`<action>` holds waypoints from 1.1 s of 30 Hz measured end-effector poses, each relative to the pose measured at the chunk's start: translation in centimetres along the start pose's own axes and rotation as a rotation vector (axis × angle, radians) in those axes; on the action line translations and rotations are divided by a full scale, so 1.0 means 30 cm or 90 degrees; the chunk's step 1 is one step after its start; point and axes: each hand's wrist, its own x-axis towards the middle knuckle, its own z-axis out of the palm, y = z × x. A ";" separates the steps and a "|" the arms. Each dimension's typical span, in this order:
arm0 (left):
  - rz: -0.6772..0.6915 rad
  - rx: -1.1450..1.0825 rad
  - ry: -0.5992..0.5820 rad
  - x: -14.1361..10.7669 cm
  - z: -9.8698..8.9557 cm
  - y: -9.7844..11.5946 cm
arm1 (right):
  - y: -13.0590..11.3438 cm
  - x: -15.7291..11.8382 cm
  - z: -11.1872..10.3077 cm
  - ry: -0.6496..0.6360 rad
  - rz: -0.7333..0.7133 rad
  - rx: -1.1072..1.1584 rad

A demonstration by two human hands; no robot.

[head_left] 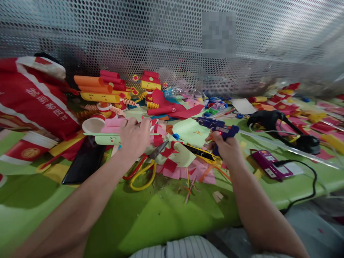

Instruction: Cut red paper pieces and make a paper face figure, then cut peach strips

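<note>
My left hand point(135, 135) is wrapped over a paper figure point(107, 139) with a light green face and pink rolls on top. The figure lies sideways, and red and white paper shows past my fingers. In my right hand point(227, 145) is a dark blue glue gun point(215, 124), its nozzle pointing left and a small red light glowing on it. Scissors with red and yellow handles point(143, 182) lie below my left hand. A yellow-and-black cutter point(202, 153) rests left of my right hand, among red, pink and pale green paper pieces.
Finished paper figures point(100, 97), a red bag point(34, 96), a paper cup point(29, 147) and a black phone point(85, 157) stand or lie at left. Black headphones point(282, 130) and a purple power strip point(271, 165) with a cable are at right. Perforated metal mesh point(166, 36) rises behind.
</note>
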 end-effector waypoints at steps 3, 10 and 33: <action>-0.009 -0.012 -0.013 0.001 0.003 -0.002 | 0.022 0.058 -0.056 0.013 0.106 0.018; 0.009 -0.039 -0.022 0.003 -0.005 0.011 | 0.070 0.122 -0.058 0.060 0.172 -0.210; 0.155 -0.073 -0.004 -0.008 -0.044 0.113 | -0.165 -0.041 0.243 -0.256 -0.160 -0.031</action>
